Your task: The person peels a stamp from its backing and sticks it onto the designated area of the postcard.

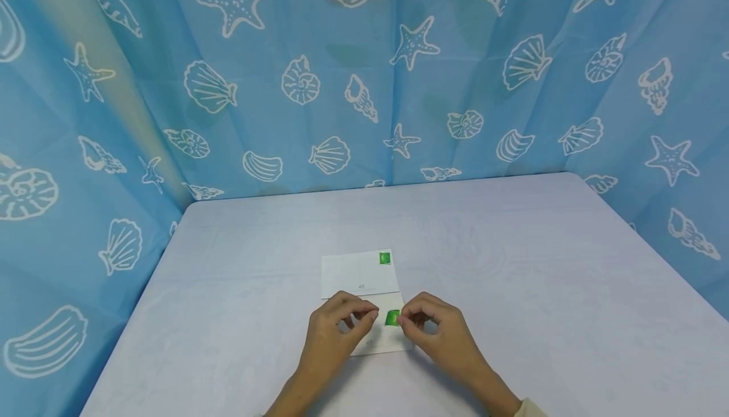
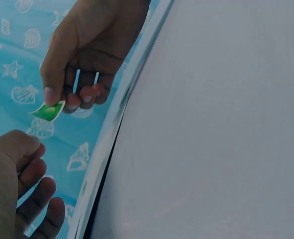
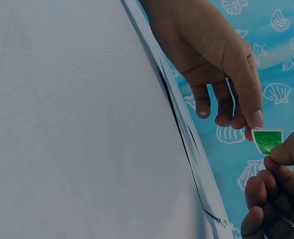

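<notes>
My right hand [image 1: 435, 325] pinches a small green postage stamp [image 1: 392, 317] between thumb and finger, above a white envelope [image 1: 387, 341]. The stamp [image 3: 267, 141] has a white border and bends slightly in the right wrist view. My left hand [image 1: 336, 328] is just left of it, thumb and forefinger tips together with nothing visible between them. A narrow gap separates the left fingertips from the stamp [image 2: 49, 111] in the left wrist view. Both hands cover parts of the envelope.
Behind lies a second white envelope [image 1: 353, 271], with a green stamp [image 1: 385, 257] in its upper right corner and a small dark mark low on its face. A white tablecloth [image 1: 256, 246] covers the table. A blue curtain [image 1: 353, 119] with seashell prints hangs behind.
</notes>
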The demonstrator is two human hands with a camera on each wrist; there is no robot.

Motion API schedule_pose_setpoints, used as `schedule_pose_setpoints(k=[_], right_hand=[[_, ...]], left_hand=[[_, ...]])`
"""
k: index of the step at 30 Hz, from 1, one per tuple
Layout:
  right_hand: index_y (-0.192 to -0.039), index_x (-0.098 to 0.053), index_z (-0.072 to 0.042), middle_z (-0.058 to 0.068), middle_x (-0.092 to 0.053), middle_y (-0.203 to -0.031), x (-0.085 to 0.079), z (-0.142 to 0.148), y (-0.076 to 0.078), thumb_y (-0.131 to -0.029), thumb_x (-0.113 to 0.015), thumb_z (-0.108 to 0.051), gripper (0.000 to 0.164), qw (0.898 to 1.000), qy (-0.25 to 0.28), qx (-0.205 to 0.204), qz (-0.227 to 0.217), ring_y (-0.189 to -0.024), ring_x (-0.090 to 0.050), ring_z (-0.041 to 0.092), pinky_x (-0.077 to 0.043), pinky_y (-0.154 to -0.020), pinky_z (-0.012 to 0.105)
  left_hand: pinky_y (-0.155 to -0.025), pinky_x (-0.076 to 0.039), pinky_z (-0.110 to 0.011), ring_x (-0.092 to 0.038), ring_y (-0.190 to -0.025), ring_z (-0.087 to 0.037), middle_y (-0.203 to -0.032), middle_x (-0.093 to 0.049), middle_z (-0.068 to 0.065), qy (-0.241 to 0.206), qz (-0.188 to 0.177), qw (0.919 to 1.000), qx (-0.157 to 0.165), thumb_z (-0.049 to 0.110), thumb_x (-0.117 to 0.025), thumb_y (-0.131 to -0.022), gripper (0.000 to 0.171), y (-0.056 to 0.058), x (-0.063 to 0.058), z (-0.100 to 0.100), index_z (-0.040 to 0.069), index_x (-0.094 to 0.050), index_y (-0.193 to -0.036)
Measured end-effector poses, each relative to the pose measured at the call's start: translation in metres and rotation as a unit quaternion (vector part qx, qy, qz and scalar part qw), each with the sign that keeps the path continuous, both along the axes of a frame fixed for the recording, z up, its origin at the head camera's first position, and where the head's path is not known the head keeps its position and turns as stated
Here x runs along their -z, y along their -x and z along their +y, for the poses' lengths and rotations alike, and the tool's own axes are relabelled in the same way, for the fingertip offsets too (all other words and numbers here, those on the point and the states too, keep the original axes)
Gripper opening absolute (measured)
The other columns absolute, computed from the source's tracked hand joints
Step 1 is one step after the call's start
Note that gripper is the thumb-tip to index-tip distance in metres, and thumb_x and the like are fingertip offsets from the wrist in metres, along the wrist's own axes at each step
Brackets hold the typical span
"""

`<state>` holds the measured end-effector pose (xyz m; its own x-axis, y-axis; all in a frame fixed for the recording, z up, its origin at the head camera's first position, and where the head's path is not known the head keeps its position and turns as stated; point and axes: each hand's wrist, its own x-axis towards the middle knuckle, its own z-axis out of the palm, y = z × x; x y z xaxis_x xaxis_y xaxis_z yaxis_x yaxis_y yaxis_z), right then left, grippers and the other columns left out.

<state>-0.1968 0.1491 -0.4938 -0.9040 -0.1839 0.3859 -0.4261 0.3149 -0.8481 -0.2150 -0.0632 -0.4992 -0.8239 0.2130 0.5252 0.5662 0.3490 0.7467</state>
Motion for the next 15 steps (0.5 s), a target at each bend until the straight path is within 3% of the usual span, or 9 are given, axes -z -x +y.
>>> schedule_pose_setpoints(k=[8, 15], right_hand=[[-0.087, -0.07, -0.024, -0.01, -0.065, -0.087, 0.001, 0.002, 0.002, -0.093, -0.074, -0.017, 0.01, 1.0, -0.011, 0.009, -0.007, -0.073, -0.06, 0.012, -0.053, -0.066, 0.026], [-0.087, -0.07, -0.024, -0.01, -0.064, -0.085, 0.003, 0.004, 0.003, -0.092, -0.075, -0.018, 0.01, 1.0, -0.016, 0.015, -0.011, -0.072, -0.059, 0.012, -0.053, -0.065, 0.026]], left_hand=[[-0.065, -0.055, -0.026, -0.062, -0.082, -0.012, -0.095, -0.065, 0.01, 0.02, 0.016, 0.9993, 0.029, 0.011, -0.077, -0.089, 0.009, 0.004, 0.001, -0.006, 0.014, -0.076, -0.097], [-0.067, -0.054, -0.027, -0.063, -0.082, -0.012, -0.096, -0.065, 0.011, 0.035, 0.031, 0.9986, 0.023, 0.011, -0.078, -0.088, 0.009, 0.008, 0.002, -0.013, 0.014, -0.076, -0.097]])
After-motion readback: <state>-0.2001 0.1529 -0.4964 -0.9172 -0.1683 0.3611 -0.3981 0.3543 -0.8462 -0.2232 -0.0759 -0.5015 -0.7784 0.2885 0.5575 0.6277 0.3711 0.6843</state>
